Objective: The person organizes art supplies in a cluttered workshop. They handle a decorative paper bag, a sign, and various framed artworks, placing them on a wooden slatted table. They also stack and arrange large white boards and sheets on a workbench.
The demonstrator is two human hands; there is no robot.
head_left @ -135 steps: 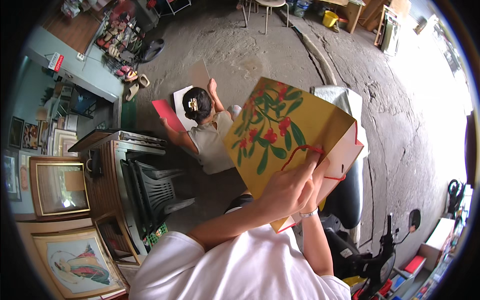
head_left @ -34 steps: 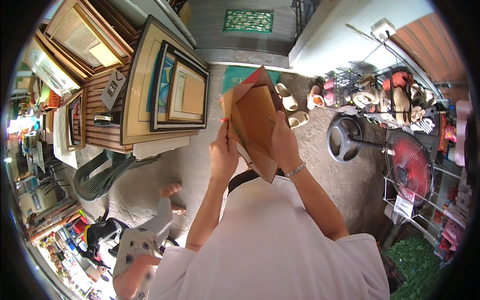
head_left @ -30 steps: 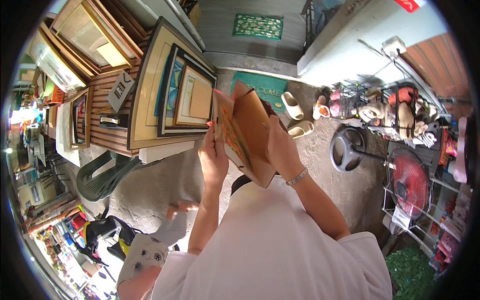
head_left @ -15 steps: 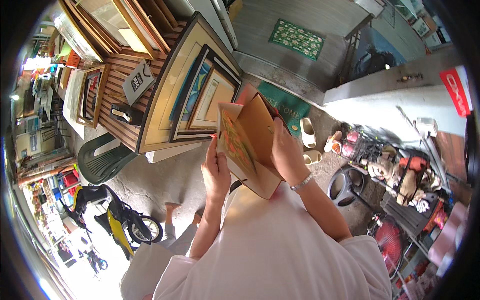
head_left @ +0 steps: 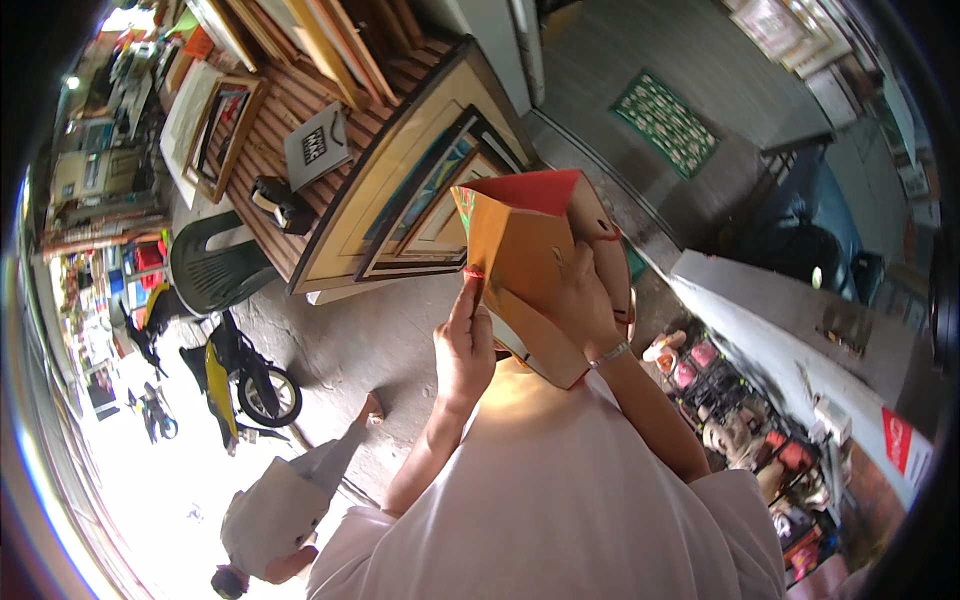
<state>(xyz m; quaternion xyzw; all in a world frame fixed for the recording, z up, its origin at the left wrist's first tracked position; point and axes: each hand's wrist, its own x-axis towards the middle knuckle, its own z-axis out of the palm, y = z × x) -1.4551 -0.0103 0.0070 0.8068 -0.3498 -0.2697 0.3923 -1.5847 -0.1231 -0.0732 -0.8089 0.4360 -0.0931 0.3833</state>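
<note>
The concrete floor (head_left: 390,330) carries everything here, and the view has swung since half a second ago: the floor now runs diagonally, and more of the street side shows at the lower left. Against the slatted wooden cabinet (head_left: 300,110) leans the big framed picture (head_left: 420,200), which sat further left and higher a moment earlier. A green patterned doormat (head_left: 665,120) lies on the floor near the upper right, closer to the rim before. At the floor's lower left edge stands a yellow motorbike (head_left: 235,375), and near it another person in pale clothes (head_left: 285,505) bends over; earlier only a leg of that person showed.

The paper gift bag (head_left: 530,270), tan with a red inside, is held up in front of the person's chest, mouth tilted upward, just as before but turned a little more open toward the camera. The right hand (head_left: 580,300) is wrapped over the bag's side, fingers curled and pressed on the paper. The left hand (head_left: 465,345) pinches the bag's front edge, its fingers together and straight up along the fold, thumb behind.
</note>
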